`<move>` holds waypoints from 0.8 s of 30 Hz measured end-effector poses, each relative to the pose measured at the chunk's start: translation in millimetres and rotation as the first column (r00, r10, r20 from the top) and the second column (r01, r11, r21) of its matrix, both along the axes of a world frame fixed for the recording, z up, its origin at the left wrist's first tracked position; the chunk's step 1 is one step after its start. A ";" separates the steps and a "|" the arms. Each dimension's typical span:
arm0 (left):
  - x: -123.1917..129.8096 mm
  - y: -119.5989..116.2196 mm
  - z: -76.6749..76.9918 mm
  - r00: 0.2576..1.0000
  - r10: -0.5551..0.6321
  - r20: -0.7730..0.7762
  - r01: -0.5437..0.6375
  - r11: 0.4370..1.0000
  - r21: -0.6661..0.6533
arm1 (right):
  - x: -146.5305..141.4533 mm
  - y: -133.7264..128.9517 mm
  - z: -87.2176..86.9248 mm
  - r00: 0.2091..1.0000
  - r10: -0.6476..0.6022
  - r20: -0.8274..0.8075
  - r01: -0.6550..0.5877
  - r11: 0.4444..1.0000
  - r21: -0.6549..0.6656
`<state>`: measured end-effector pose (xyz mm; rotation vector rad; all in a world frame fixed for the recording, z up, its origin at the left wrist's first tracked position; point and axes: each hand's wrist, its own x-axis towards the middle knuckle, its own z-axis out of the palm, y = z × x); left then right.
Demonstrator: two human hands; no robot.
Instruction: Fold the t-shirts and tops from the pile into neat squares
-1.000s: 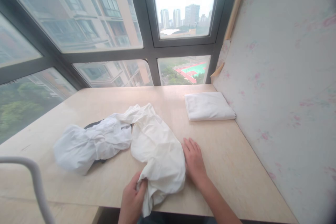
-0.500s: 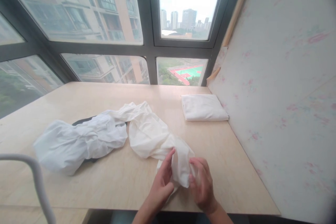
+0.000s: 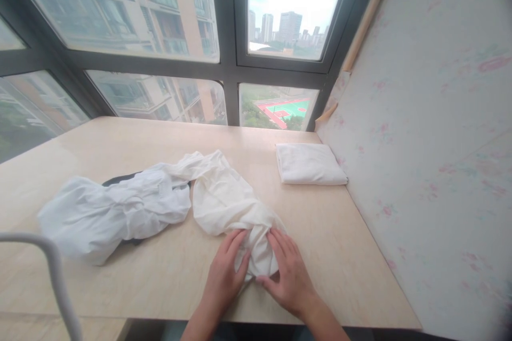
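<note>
A crumpled cream-white cloth stretches across the tabletop, its near end bunched between my two hands. On the left side of that end, my left hand has its fingers curved over the fabric, with the thumb pressing in. My right hand grips the same end from the right, fingertips on top and thumb at the near edge. Fabric under the fingers is partly hidden. At its far left the cream cloth meets a crumpled white cloth, and a dark piece shows from beneath.
A folded white cloth lies at the right, near the wallpapered wall. A grey curved tube rises at the lower left. Behind the pale wooden table are windows with a dark frame.
Both hands have come down onto the cream cloth's near end, which was raised and loose between them. It is now gathered and flatter on the table. The view has shifted slightly.
</note>
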<state>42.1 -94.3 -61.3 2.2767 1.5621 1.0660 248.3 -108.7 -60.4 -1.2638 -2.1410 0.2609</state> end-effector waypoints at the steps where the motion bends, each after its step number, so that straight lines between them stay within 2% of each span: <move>1: -1.1 0.6 -0.1 1.000 0.012 -0.014 -0.012 1.000 0.010 | -1.0 -0.8 1.0 1.000 0.014 -0.002 -0.014 1.000 -0.008; 5: 0.8 0.0 0.9 0.997 0.010 -0.079 -0.008 0.999 0.032 | -0.5 -1.7 0.3 0.982 -0.042 -0.187 0.028 0.997 -0.076; 8: 0.8 -2.7 2.7 0.994 0.046 -0.102 -0.042 0.998 0.036 | 7.4 -1.8 -5.3 0.900 -0.153 -0.408 0.066 0.974 -0.218; 10: -0.1 -4.4 5.4 0.993 0.077 -0.086 -0.077 0.997 0.001 | 14.4 -1.6 -10.1 0.770 -0.321 -0.552 0.132 0.926 -0.354; 13: 1.6 -6.4 12.4 0.995 0.061 -0.075 -0.068 0.994 -0.088 | 22.1 -0.1 -15.5 0.444 -0.569 -0.692 0.242 0.820 -0.518; 15: 5.0 -7.7 17.2 0.996 0.008 -0.094 -0.021 0.991 -0.135 | 23.6 1.0 -16.2 0.267 -0.610 -0.746 0.255 0.791 -0.556; 17: 8.0 -9.0 19.4 0.992 -0.059 -0.115 0.039 0.985 -0.169 | 22.6 1.1 -14.5 0.204 -0.586 -0.784 0.214 0.808 -0.548; 19: 8.8 -10.0 18.0 0.989 -0.108 -0.105 0.087 0.978 -0.191 | 20.6 -0.3 -11.1 0.263 -0.525 -0.809 0.186 0.851 -0.492; 22: 5.2 -10.5 12.3 0.993 -0.117 0.003 0.115 0.973 -0.202 | 18.0 -4.7 -5.0 0.486 -0.382 -0.786 0.252 0.923 -0.292; 24: 1.8 -10.3 9.4 0.990 -0.088 0.113 0.110 0.973 -0.205 | 16.9 -8.4 -0.9 0.626 -0.307 -0.717 0.312 0.941 -0.130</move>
